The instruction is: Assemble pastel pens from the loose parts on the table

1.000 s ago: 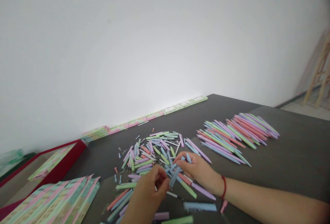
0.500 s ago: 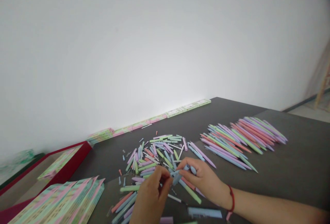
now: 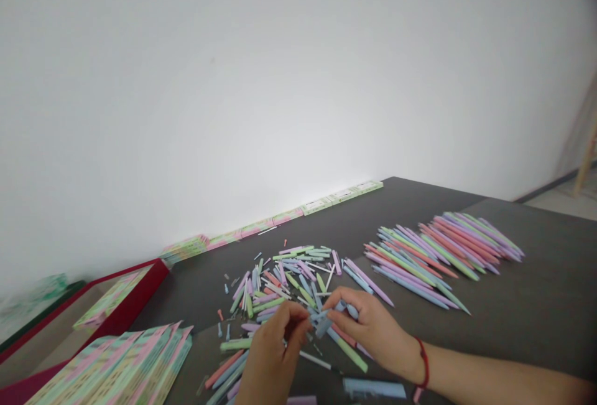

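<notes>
Some blue pen parts (image 3: 323, 327), lower centre of the frame, sit clamped in the right hand (image 3: 375, 335); fingertips of the left hand (image 3: 275, 349) nearly meet, their hold unclear.

pen parts (image 3: 347, 349) smooth matt plastic; pens (image 3: 459, 236) likewise; tabletop (image 3: 536, 311) smooth, matt; boxes (image 3: 130, 364) printed card; wall (image 3: 298, 81) matt

A white wall (image 3: 298, 81) rises behind a dark table (image 3: 536, 311), pale floor (image 3: 566, 203) at right.
</notes>
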Tool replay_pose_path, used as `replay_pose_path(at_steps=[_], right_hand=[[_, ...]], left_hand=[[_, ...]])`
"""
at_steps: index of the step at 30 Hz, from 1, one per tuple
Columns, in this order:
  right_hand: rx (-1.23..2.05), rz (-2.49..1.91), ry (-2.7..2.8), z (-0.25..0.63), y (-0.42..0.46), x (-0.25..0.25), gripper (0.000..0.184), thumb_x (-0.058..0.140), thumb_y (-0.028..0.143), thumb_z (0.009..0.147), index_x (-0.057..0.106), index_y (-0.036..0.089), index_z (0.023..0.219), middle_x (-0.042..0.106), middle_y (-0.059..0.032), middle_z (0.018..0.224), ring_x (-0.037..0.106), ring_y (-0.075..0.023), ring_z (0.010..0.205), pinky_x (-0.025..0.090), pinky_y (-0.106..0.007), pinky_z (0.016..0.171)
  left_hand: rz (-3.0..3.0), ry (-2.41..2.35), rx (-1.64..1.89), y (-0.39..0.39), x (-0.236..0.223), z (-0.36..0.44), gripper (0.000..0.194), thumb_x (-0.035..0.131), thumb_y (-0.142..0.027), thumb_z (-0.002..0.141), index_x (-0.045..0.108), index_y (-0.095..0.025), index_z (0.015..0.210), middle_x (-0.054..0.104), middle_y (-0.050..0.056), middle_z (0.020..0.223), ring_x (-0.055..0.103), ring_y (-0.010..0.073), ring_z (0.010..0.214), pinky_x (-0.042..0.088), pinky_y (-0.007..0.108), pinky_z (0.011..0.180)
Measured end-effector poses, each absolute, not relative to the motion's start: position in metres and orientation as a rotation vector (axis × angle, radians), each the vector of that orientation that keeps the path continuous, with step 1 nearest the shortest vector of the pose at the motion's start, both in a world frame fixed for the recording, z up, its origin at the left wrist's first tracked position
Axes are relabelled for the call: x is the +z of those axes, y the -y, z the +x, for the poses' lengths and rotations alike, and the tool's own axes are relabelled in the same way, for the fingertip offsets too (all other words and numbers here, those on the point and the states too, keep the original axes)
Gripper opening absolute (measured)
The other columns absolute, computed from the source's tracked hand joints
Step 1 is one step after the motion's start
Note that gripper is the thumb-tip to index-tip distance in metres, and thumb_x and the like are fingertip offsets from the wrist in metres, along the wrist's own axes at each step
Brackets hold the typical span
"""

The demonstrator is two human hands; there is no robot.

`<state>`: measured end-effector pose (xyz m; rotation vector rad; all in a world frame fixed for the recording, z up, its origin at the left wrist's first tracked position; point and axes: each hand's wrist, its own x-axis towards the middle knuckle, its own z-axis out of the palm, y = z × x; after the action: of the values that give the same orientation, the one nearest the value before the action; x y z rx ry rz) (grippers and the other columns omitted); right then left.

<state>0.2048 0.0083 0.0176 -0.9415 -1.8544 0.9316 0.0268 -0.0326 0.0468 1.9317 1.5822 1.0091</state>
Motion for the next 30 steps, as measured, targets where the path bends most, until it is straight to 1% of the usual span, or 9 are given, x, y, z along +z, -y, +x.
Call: replay_pose_path(at_steps=[3,6,14,19,22,24,27,30], right_hand=[[0.885,-0.934,1.880,0.206,-0.008,0.019,0.008,0.056,0.023,0.083,0.060,0.018,0.079,0.049,0.0057,0.052,0.049,-0.0110,0.055,0.035,-0.021,0.055],[0.831,-0.918,1.929,0.207,-0.007,0.020,0.007,0.056,0.024,0.083,0.061,0.018,0.081,0.053,0.0045,0.057,0.050,-0.0110,0.057,0.035,-0.021,0.056],[0.701,-0.902,2.029,0.208,-0.006,0.018,0.007,0.057,0.022,0.081,0.062,0.020,0.085,0.064,0.0011,0.074,0.056,-0.0127,0.067,0.038,-0.021,0.062],[0.721,-0.866,2.051,0.206,-0.001,0.016,0.009,0.056,0.023,0.082,0.063,0.020,0.087,0.065,0.0007,0.076,0.058,-0.0130,0.069,0.039,-0.021,0.064],[0.786,-0.878,2.003,0.204,0.000,0.017,0.008,0.056,0.023,0.082,0.062,0.019,0.086,0.065,0.0003,0.077,0.058,-0.0133,0.070,0.039,-0.022,0.065],[0.824,-0.886,1.971,0.203,0.000,0.018,0.008,0.057,0.023,0.082,0.062,0.019,0.084,0.064,0.0004,0.075,0.057,-0.0133,0.069,0.039,-0.021,0.064],[0.843,-0.917,1.934,0.202,-0.001,0.020,0.007,0.057,0.023,0.081,0.062,0.018,0.080,0.061,0.0011,0.070,0.054,-0.0131,0.066,0.038,-0.021,0.061],[0.871,-0.930,1.916,0.202,-0.002,0.021,0.008,0.057,0.023,0.081,0.062,0.018,0.077,0.060,0.0011,0.068,0.053,-0.0132,0.064,0.037,-0.022,0.059]], left_hand=[[1.793,-1.476,0.999,0.030,0.043,0.025,0.013,0.047,-0.029,0.082,0.055,-0.020,0.078,0.060,-0.003,0.063,0.053,0.0128,0.054,0.038,0.023,0.052],[1.605,-1.351,0.991,0.025,0.038,0.022,0.014,0.048,-0.030,0.081,0.055,-0.018,0.079,0.058,-0.003,0.060,0.049,0.0106,0.047,0.038,0.021,0.045],[1.492,-1.262,1.002,0.022,0.034,0.021,0.016,0.051,-0.032,0.080,0.054,-0.017,0.077,0.056,-0.004,0.058,0.045,0.0076,0.042,0.035,0.018,0.040],[1.606,-1.334,1.041,0.032,0.034,0.032,0.011,0.052,-0.026,0.079,0.053,-0.018,0.072,0.054,-0.005,0.057,0.045,0.0086,0.046,0.034,0.019,0.045],[1.735,-1.380,1.090,0.036,0.035,0.038,0.001,0.055,-0.020,0.077,0.055,-0.019,0.076,0.055,-0.004,0.064,0.051,0.0113,0.057,0.038,0.021,0.053],[1.771,-1.389,1.139,0.038,0.037,0.039,0.005,0.056,-0.018,0.075,0.055,-0.020,0.079,0.056,-0.003,0.069,0.052,0.0124,0.062,0.040,0.022,0.058],[1.744,-1.380,1.209,0.038,0.040,0.037,0.009,0.056,-0.020,0.075,0.051,-0.021,0.082,0.055,-0.004,0.070,0.053,0.0129,0.062,0.041,0.022,0.059],[1.787,-1.410,1.100,0.038,0.044,0.035,0.003,0.054,-0.023,0.079,0.053,-0.020,0.079,0.055,-0.003,0.066,0.053,0.0134,0.060,0.041,0.022,0.058]])
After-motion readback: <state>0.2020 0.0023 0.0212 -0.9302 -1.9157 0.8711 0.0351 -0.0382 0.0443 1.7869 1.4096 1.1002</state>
